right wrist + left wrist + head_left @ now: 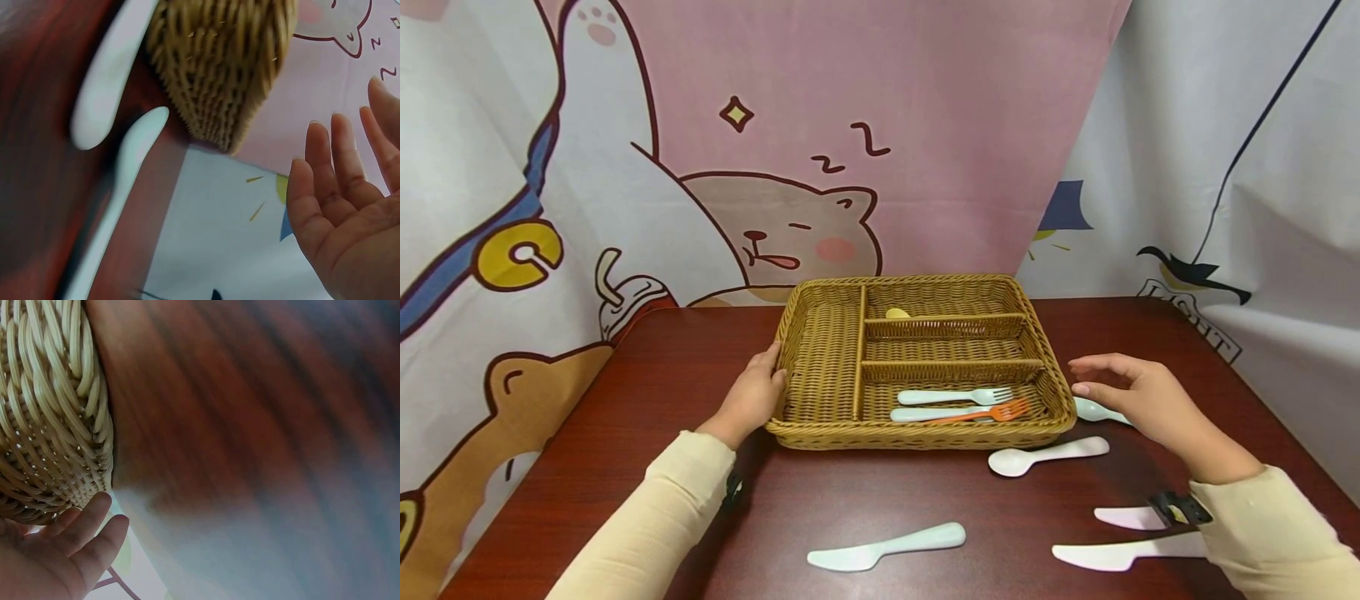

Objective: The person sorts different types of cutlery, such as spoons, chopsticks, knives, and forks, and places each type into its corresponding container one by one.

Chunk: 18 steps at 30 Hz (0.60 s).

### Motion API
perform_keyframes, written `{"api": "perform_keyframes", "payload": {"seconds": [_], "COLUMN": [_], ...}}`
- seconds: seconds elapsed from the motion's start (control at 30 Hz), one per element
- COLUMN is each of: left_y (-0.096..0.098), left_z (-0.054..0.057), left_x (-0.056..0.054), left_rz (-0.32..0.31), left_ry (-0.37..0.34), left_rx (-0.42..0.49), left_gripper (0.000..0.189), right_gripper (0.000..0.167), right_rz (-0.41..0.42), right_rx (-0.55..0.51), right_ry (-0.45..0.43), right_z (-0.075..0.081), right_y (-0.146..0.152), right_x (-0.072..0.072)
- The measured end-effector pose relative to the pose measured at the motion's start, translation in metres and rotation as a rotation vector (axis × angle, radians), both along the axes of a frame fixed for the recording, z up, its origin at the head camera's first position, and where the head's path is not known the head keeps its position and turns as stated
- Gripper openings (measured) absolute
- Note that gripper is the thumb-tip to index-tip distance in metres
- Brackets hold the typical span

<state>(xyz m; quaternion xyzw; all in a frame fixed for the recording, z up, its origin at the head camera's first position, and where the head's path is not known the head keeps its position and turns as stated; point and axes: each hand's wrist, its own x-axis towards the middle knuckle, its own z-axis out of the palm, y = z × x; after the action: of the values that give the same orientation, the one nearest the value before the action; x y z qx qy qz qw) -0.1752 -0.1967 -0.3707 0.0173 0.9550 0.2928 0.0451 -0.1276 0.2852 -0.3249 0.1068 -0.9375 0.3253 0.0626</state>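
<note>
A brown wicker cutlery tray [859,350] with a long left compartment and several stacked right ones sits mid-table. My left hand [751,398] rests against its left side; in the left wrist view the fingers [100,550] look fairly straight along the woven wall. Off the tray's right end, my right hand [1157,408] hovers with nothing in it, fingers loosely bent. Beneath that hand lies a pale green spoon [1097,411], partly covered by it. A white spoon [1018,461] lies in front of the tray's right corner.
The front compartment holds pale forks [940,397] and an orange fork [1009,410]; a yellow piece [897,314] shows in the back one. A pale green knife [887,546] lies at the front, with a white knife [1097,556] and a pinkish blade [1127,518] near my right sleeve.
</note>
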Motion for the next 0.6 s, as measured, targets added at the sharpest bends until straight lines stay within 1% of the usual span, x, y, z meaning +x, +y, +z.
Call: {"api": "perform_keyframes", "payload": {"seconds": [0.17, 0.3, 0.5, 0.6], "left_y": [0.000, 0.000, 0.000, 0.000], "left_z": [0.000, 0.001, 0.001, 0.001], "left_x": [0.000, 0.000, -0.001, 0.000], "left_rz": [0.000, 0.000, 0.001, -0.001], "left_ry": [-0.005, -0.004, -0.002, 0.004], "left_rx": [-0.001, -0.004, -0.010, -0.013], "left_gripper": [0.057, 0.057, 0.057, 0.057], "right_gripper": [0.039, 0.041, 0.042, 0.041], "right_rz": [-0.023, -0.024, -0.006, 0.018], "right_rx": [0.003, 0.007, 0.042, 0.056], "right_ry": [-0.047, -0.091, -0.133, -0.148], "right_z": [-0.009, -0.015, -0.024, -0.029], "right_y": [0.010, 0.015, 0.021, 0.024], "right_x": [0.003, 0.005, 0.005, 0.005]}}
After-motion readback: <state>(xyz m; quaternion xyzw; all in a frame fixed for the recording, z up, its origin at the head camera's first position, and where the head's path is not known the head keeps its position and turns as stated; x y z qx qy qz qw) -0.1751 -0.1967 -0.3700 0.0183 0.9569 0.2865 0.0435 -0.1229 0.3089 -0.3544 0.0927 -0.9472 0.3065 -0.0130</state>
